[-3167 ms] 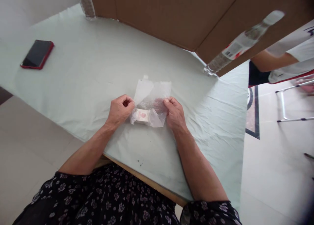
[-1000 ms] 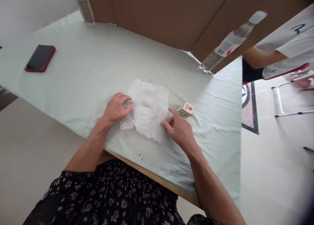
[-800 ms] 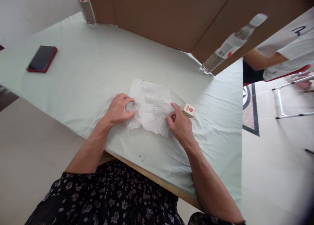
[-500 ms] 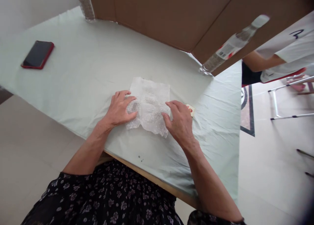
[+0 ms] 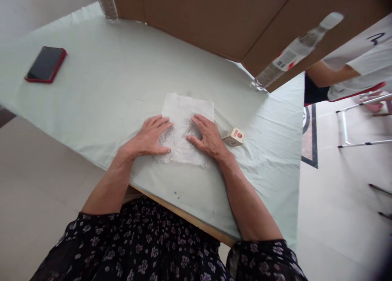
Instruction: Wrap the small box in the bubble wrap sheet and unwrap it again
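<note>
A sheet of bubble wrap lies spread on the cloth-covered table in front of me. My left hand rests on its left edge, palm down, thumb and fingers apart. On the right part of the sheet lies my right hand, also with fingers stretched and thumb away from them. Neither hand is closed round anything. Just right of my right hand stands a small cream box with a red print on it.
A phone in a red case lies at the table's left. Along the back stands a brown cardboard panel, with a plastic bottle leaning by its right part and another bottle at its left. Beyond, a person's arm shows.
My right hand has moved left and inward over the bubble wrap, uncovering the small box. My left hand's fingers have straightened. The sheet looks flatter.
</note>
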`<state>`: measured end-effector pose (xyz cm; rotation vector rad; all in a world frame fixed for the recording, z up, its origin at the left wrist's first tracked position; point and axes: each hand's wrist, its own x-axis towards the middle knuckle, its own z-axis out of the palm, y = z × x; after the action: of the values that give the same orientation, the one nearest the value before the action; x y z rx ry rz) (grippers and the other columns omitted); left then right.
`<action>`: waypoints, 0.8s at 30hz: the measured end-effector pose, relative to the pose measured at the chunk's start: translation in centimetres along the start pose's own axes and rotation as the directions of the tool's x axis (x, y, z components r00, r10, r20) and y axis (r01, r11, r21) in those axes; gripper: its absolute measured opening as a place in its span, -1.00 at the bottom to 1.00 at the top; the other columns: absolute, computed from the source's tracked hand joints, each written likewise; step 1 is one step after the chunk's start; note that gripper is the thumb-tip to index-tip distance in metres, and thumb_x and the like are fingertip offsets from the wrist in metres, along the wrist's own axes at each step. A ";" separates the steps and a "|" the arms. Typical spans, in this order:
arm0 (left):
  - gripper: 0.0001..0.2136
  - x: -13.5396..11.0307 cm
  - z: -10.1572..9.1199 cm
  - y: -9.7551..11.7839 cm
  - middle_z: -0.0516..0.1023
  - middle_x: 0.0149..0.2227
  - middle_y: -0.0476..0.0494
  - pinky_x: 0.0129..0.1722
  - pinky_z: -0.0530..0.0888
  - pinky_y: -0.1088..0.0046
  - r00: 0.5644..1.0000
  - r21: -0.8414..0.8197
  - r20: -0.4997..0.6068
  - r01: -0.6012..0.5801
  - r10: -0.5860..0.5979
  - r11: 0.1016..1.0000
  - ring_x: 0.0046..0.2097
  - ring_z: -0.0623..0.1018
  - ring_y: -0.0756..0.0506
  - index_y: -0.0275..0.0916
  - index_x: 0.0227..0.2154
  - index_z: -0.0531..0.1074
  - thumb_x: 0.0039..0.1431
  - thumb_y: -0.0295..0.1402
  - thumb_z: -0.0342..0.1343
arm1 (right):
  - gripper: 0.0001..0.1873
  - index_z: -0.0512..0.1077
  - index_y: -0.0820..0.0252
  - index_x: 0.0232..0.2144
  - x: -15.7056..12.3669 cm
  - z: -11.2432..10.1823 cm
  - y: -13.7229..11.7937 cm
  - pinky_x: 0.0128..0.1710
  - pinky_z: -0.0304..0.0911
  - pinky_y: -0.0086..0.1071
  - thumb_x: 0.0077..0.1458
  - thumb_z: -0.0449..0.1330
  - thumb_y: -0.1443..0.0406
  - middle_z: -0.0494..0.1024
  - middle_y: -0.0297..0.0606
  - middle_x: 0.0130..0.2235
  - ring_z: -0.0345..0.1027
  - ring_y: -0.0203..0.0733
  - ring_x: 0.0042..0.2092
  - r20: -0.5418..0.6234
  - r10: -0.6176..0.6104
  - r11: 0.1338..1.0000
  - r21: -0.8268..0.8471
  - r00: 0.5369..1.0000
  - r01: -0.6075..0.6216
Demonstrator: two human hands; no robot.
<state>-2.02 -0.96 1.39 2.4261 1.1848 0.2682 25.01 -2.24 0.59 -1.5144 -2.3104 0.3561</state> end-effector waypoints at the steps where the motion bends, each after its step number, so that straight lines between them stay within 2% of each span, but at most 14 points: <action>1: -0.22 0.0 0.0 0.1 0.18 0.41 -0.35 0.40 0.05 -0.04 1.000 -0.005 0.000 0.000 0.000 1.000 0.45 0.09 -0.41 -0.24 0.31 0.23 0.01 -0.13 0.27 | -0.39 0.30 0.08 0.26 -0.3 -0.4 -0.2 0.33 0.08 0.09 0.24 0.17 0.03 0.29 -0.05 0.37 0.14 0.11 0.38 -0.057 0.014 1.000 0.009 0.998 -0.014; 3: -0.27 0.0 -0.1 0.2 0.22 0.39 -0.36 0.39 0.09 -0.06 0.999 -0.022 -0.034 0.004 -0.005 1.000 0.43 0.13 -0.41 -0.25 0.29 0.25 0.04 -0.16 0.24 | -0.51 0.37 0.06 0.18 -1.2 -1.8 -0.6 0.32 0.08 0.08 0.25 0.16 0.08 0.37 -0.06 0.31 0.20 0.09 0.34 -0.199 0.053 0.999 0.015 0.979 -0.051; 6: -0.39 0.1 0.0 0.5 0.31 0.33 -0.34 0.38 0.11 -0.06 0.984 -0.057 -0.179 -0.027 0.016 0.998 0.42 0.17 -0.39 -0.23 0.23 0.33 0.09 -0.24 0.18 | -0.60 0.40 0.03 0.11 -3.4 -4.1 0.1 0.30 0.07 0.13 0.24 0.16 0.15 0.44 -0.09 0.25 0.24 0.12 0.30 -0.354 0.156 0.986 -0.003 0.922 -0.168; 9: -0.50 0.3 0.3 1.0 0.38 0.30 -0.28 0.38 0.13 -0.03 0.962 -0.079 -0.259 -0.110 0.087 0.991 0.42 0.18 -0.34 -0.19 0.16 0.40 0.13 -0.29 0.17 | -0.43 0.35 0.10 0.17 -5.9 -5.2 2.3 0.22 0.12 0.22 0.11 0.23 0.15 0.41 0.02 0.25 0.25 0.23 0.27 -0.352 0.290 0.948 -0.020 0.890 -0.317; 11: -0.52 0.4 0.6 1.3 0.40 0.28 -0.27 0.36 0.16 -0.02 0.965 -0.083 -0.233 -0.140 0.118 0.987 0.41 0.20 -0.34 -0.18 0.14 0.42 0.13 -0.26 0.19 | -0.38 0.35 0.14 0.17 -7.0 -5.1 3.9 0.17 0.18 0.23 0.04 0.25 0.16 0.45 0.06 0.19 0.32 0.24 0.20 -0.310 0.363 0.923 -0.006 0.879 -0.384; 14: -0.45 0.4 1.0 1.8 0.41 0.27 -0.29 0.36 0.16 -0.02 0.981 -0.067 -0.146 -0.137 0.126 0.988 0.40 0.22 -0.37 -0.20 0.18 0.38 0.10 -0.23 0.24 | -0.45 0.40 0.16 0.11 -7.8 -4.6 4.9 0.12 0.28 0.15 0.03 0.23 0.22 0.54 0.02 0.07 0.42 0.15 0.08 -0.289 0.403 0.913 0.060 0.868 -0.403; 18: -0.34 0.4 0.9 2.2 0.36 0.30 -0.30 0.36 0.15 0.02 0.992 -0.037 -0.072 -0.103 0.100 0.994 0.40 0.20 -0.38 -0.23 0.28 0.23 0.13 -0.20 0.22 | -0.49 0.41 0.09 0.09 -6.8 -4.7 2.6 0.06 0.37 0.06 0.06 0.26 0.22 0.56 -0.08 0.06 0.45 0.05 0.02 -0.354 0.339 0.940 0.177 0.872 -0.293; 21: -0.25 0.4 0.8 2.2 0.29 0.34 -0.35 0.36 0.14 -0.01 0.995 -0.037 -0.061 -0.082 0.079 0.996 0.40 0.19 -0.40 -0.25 0.34 0.13 0.11 -0.19 0.22 | -0.50 0.40 0.05 0.11 -4.9 -4.7 -0.4 0.04 0.40 -0.03 0.10 0.29 0.22 0.55 -0.13 0.07 0.45 0.01 0.05 -0.366 0.182 0.970 0.221 0.913 -0.105; 24: -0.15 0.5 1.0 2.0 0.29 0.33 -0.40 0.35 0.15 -0.04 0.994 -0.073 -0.088 -0.074 0.068 0.995 0.38 0.22 -0.41 -0.25 0.38 0.03 0.06 -0.17 0.25 | -0.52 0.38 0.02 0.14 -2.5 -3.2 -2.3 0.08 0.39 -0.06 0.15 0.26 0.27 0.53 -0.15 0.12 0.43 0.00 0.11 -0.330 0.037 0.966 0.252 0.943 0.050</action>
<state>0.07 -1.92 1.42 2.4146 1.1041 0.4354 25.41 -5.43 4.04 -1.3237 -1.9233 0.3523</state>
